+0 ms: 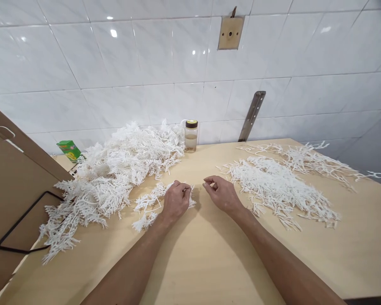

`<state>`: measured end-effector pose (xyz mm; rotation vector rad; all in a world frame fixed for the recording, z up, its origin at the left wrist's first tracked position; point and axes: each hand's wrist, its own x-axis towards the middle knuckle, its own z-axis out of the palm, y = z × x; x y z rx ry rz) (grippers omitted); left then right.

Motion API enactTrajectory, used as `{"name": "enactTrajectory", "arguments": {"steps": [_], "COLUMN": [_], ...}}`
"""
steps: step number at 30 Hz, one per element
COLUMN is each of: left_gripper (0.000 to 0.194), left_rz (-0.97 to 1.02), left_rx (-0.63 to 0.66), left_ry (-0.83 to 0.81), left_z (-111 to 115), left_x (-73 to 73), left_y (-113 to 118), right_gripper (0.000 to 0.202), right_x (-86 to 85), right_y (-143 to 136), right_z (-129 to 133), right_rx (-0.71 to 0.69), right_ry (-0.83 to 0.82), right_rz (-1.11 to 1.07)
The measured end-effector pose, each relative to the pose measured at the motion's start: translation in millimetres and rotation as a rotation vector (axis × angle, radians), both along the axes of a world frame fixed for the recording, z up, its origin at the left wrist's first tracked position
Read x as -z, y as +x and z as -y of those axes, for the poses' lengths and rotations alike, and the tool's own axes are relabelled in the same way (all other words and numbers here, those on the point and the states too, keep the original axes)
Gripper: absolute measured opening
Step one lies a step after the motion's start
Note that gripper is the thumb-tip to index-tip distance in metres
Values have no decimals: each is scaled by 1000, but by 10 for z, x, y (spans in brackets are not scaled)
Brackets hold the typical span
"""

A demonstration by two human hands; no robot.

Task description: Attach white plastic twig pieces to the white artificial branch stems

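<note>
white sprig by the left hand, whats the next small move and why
Probably bring the right hand across to pinch the white sprig beside the left hand. The left hand covers part of the sprig, though its grip is partly hidden, and the right hovers close by, apart from it.

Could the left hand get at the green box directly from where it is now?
Probably not straight across: the large white pile lies between the left hand and the green box. Lifting over it might work, though the hand seems occupied with a small white sprig.
</note>
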<state>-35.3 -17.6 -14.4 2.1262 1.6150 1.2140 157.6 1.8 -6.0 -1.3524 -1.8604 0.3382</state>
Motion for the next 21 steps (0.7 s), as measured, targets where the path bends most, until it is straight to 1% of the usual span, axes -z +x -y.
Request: {"name": "enactTrajectory", "arguments": {"steps": [2, 4, 7, 12, 16, 21], "left_gripper": [16, 16, 17, 18, 17, 18], "left_rz": [-12, -16, -12, 0, 12, -1], "left_rx": [8, 12, 10, 59, 88, 104], "left_ry": [-16, -32, -40, -23, -20, -12], "left_z": [13, 19, 18, 10, 29, 18], "left_x": [-9, -17, -21, -21, -65, -93], "left_y": [5, 8, 11, 17, 34, 54], "right_gripper": [18, 17, 13, 10, 11, 11], "right_x": [-1, -2, 6, 48, 55, 29], "right_y": [-108, -187, -232, -214, -212, -233], "right_z": [51, 98, 128, 99, 86, 93], "right_rx": [-99, -173, -226, -241, -225, -181], "right_ry": [16, 28, 54, 109, 152, 136], "right_rz": [-82, -110, -103, -80, -39, -5]}}
